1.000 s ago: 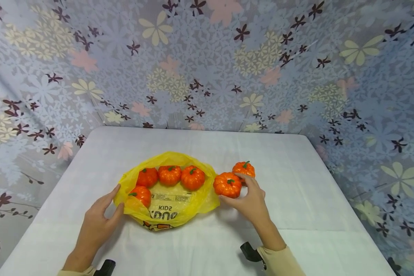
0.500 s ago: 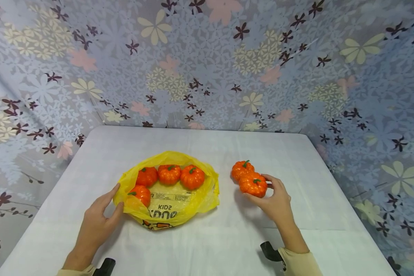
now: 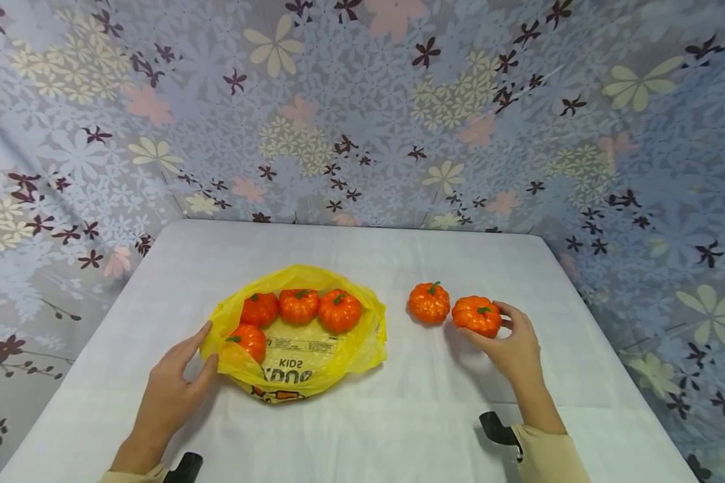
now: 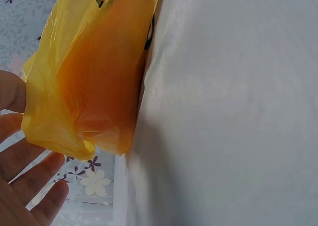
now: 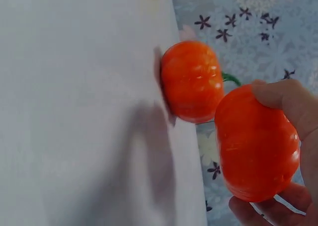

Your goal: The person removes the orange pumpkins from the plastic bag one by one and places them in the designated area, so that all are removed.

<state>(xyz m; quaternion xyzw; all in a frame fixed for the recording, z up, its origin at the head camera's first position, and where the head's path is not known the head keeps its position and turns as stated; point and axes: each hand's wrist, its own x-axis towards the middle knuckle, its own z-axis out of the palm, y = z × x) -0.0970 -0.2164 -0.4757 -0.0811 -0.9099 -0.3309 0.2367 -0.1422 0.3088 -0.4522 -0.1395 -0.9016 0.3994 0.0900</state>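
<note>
My right hand (image 3: 517, 347) holds a small orange toy pumpkin (image 3: 476, 316) with a green stem, thumb on its near side and fingers on its far side. In the right wrist view this held pumpkin (image 5: 257, 144) is raised off the white surface. Another pumpkin (image 3: 429, 302) sits on the table just left of it. A yellow plastic bag (image 3: 353, 359) lies with its mouth spread, several pumpkins inside, one of them a pumpkin (image 3: 339, 310) at its right. My left hand (image 3: 170, 389) touches the bag's left edge with thumb and fingertips, the fingers extended (image 4: 37, 179).
A white cloth covers the table (image 3: 362, 436). Behind and beside it hangs a floral curtain (image 3: 362, 114). Black wrist-camera mounts (image 3: 499, 428) stick out near both sleeves.
My right hand has carried its pumpkin rightward, away from the bag and past the other loose pumpkin, which stays put. The left hand and the bag have hardly moved.
</note>
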